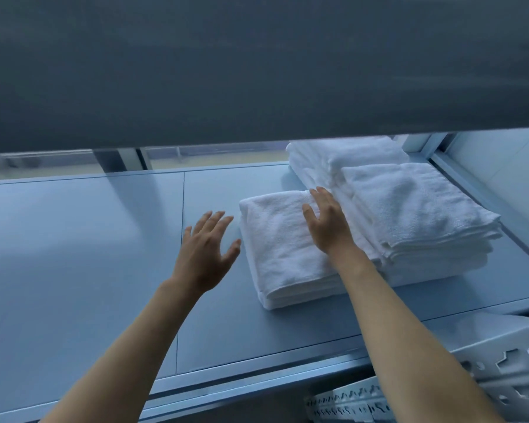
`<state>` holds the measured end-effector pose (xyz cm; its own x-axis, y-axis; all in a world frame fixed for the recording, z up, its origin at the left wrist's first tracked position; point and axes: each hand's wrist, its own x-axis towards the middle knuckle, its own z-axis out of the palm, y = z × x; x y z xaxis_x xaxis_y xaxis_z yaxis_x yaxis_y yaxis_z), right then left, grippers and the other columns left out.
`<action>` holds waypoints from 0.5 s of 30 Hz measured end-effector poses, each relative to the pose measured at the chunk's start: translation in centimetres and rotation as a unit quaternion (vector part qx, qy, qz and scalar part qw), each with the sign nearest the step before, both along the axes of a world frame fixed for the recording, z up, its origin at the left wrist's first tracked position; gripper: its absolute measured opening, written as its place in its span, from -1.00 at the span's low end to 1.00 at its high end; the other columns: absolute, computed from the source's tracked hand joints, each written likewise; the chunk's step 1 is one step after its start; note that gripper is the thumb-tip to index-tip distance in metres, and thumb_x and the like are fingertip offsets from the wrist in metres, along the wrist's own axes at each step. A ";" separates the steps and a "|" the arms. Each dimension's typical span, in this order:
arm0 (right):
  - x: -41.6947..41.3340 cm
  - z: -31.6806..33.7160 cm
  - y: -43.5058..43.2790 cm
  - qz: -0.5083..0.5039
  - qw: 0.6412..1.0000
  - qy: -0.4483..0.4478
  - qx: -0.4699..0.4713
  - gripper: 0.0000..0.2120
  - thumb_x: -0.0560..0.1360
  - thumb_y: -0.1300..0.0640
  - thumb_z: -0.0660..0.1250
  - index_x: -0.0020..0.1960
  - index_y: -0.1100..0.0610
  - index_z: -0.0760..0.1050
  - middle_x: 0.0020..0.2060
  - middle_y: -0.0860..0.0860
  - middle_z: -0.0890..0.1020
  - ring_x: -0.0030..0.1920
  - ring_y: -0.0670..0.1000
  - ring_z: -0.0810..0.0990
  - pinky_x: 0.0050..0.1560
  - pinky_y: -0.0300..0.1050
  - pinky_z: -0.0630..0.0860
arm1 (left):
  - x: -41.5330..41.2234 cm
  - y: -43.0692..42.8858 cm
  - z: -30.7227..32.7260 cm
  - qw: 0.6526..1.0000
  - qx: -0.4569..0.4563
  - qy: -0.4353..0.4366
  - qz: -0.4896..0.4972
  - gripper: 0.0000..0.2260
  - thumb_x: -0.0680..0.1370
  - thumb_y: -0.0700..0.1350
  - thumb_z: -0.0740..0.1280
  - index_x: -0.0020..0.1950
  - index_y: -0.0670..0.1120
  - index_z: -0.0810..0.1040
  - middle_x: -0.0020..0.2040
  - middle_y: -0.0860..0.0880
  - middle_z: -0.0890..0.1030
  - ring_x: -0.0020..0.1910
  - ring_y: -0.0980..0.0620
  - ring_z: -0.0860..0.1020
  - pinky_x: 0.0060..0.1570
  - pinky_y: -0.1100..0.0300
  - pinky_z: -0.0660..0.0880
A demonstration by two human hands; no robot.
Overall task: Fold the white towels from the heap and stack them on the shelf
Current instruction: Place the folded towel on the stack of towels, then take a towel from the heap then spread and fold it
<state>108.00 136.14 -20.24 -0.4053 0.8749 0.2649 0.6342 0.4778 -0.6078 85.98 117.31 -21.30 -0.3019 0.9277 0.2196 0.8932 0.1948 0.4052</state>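
the folded white towel (283, 248) lies flat on the grey metal shelf (104, 254) at centre right of the frame, its right edge against the taller towel stack (416, 215) in the right part of the frame. the right hand (327, 221) rests palm down on the towel's far right corner, fingers straight and a little spread, pinching nothing. the left hand (208, 248) hovers just left of the towel, fingers apart and relaxed, not touching it as far as the view shows. the step in hand looks like settling this towel in place. to do it well, press evenly with the flat palm, bring the left hand to the towel's left edge, and square its layers so the front folds line up with the neighbouring stack. slide rather than lift, or the folds may spring loose. the dark underside of the upper shelf (257, 65) fills the top of the frame, so hands should stay low.
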 end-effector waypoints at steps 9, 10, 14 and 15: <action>-5.2 4.4 -6.5 0.077 0.987 0.142 -0.003 -0.58 0.68 0.05 0.19 0.50 0.14 0.41 0.50 0.03 0.44 0.53 -0.03 0.33 0.56 -0.05 0.24 | -5.8 -7.9 1.0 0.996 0.000 0.036 0.082 -0.44 0.57 0.18 0.10 0.47 -0.09 0.45 0.48 -0.13 0.46 0.51 -0.16 0.34 0.44 -0.19 0.33; -6.1 4.5 -7.1 0.086 0.985 0.149 -0.010 -0.58 0.67 0.04 0.19 0.50 0.13 0.42 0.50 0.02 0.44 0.53 -0.04 0.33 0.56 -0.05 0.25 | -6.3 -8.9 1.0 0.995 -0.005 0.037 0.093 -0.44 0.57 0.18 0.09 0.47 -0.09 0.46 0.48 -0.14 0.46 0.52 -0.17 0.34 0.44 -0.20 0.33; -10.1 5.1 -9.6 0.129 0.979 0.158 -0.018 -0.56 0.66 0.01 0.18 0.50 0.13 0.42 0.49 0.03 0.45 0.52 -0.03 0.35 0.54 -0.07 0.27 | -8.8 -13.3 1.1 0.989 -0.021 0.044 0.139 -0.44 0.57 0.18 0.09 0.47 -0.08 0.45 0.49 -0.14 0.45 0.53 -0.17 0.32 0.44 -0.24 0.32; -11.2 5.1 -10.3 0.140 0.978 0.156 -0.016 -0.56 0.67 0.01 0.17 0.50 0.13 0.42 0.49 0.03 0.45 0.51 -0.03 0.35 0.54 -0.05 0.28 | -9.4 -14.5 1.2 0.988 -0.022 0.044 0.149 -0.43 0.56 0.18 0.09 0.47 -0.08 0.46 0.49 -0.14 0.46 0.53 -0.17 0.33 0.43 -0.25 0.33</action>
<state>96.83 125.88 -15.14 -0.5330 0.7514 0.3890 0.2626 0.5839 -0.7682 76.56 102.84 -20.14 -0.5451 0.8094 0.2183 0.8246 0.4707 0.3138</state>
